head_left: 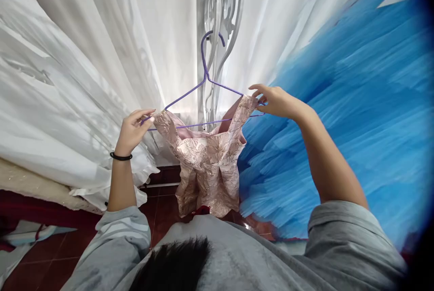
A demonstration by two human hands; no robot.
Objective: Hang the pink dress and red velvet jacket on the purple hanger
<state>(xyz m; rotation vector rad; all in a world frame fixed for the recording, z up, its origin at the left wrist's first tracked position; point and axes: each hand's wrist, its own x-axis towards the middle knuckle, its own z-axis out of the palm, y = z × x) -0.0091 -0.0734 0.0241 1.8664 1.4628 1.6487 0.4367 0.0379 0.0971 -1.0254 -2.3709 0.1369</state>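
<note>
A purple clothes hanger (186,94) hangs by its hook from a white scrolled metal frame (213,51). On it is a pale pink dress (210,155) with a shiny raised floral pattern, its wide straps lying over the hanger's two sides. My left hand (133,129), with a black band at the wrist, pinches the hanger's left end beside the strap. At the opposite end, my right hand (273,100) has its thumb and fingers closed around the hanger's tip, close to the other strap. The dress's lower part is partly hidden by my body.
White sheer curtains (101,33) fall behind the frame and along the left. A large blue tulle garment (339,137) fills the right side, near my right arm. Below is a dark red tiled floor (159,218). Cream fabric (37,182) lies at the left edge.
</note>
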